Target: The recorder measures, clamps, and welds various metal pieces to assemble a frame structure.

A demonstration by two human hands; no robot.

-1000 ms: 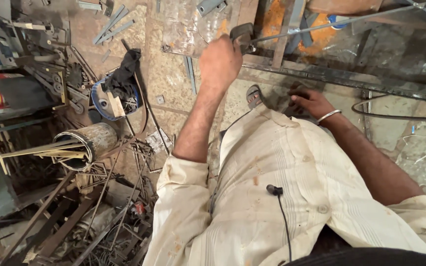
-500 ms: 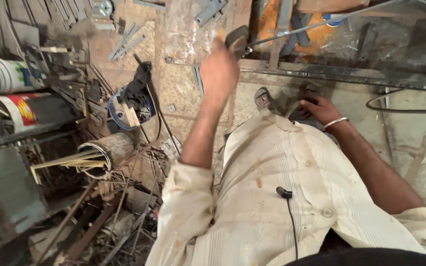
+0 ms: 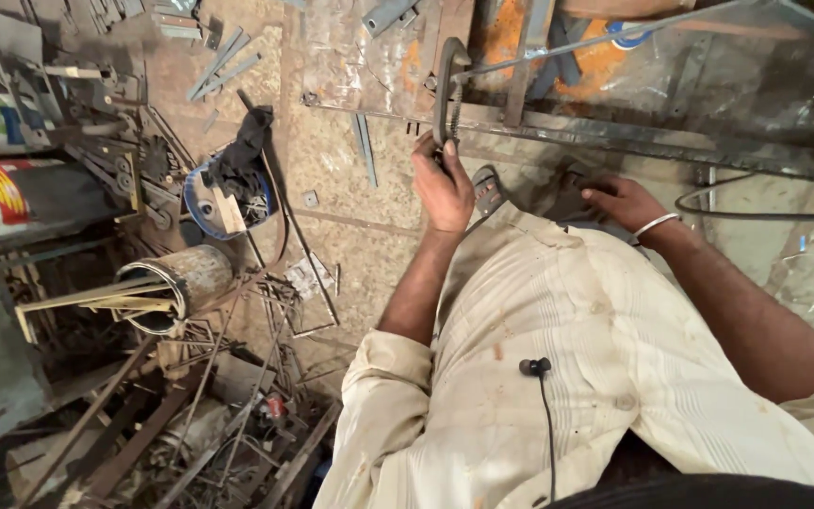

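C-clamp, dark metal, stands upright on the edge of the long steel bar that runs across the floor, biting bar and the thin rod region together so the pieces stay put. Left hand reaches up from below, grip closed around the clamp's screw end, thumb up along the threaded part, the spot where one turns it. Right hand, white bangle on the wrist, lies flat on the floor by the bar just right of the sandalled foot, fingers spread, empty, looks like bracing the body's lean; grip open. Person in a stained cream shirt, small clip mic on the chest. Further left: blue tub with black rag, rusty tin holding metal strips, scrap rods piled on the stone floor.
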